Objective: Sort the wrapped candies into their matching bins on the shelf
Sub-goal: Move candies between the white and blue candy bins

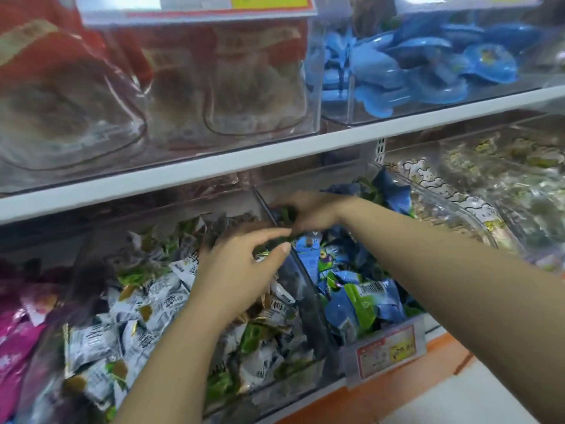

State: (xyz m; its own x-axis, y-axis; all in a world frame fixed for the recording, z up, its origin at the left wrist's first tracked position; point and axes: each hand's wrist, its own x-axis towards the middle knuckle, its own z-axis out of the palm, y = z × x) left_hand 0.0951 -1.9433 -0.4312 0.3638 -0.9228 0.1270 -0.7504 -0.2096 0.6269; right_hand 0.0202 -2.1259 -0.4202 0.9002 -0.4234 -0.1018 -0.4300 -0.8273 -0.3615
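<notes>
The right hand (308, 214) curls round a crumpled green-wrapped candy (285, 214) atop the clear plastic bin divider (305, 289). The left hand (241, 267), fingers loosely spread, hovers just nearside of it, over white-wrapped candies (146, 304).

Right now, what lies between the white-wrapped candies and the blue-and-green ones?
A clear plastic divider, shown in the head view, separates the white-wrapped candies from the blue-and-green candies.
</notes>
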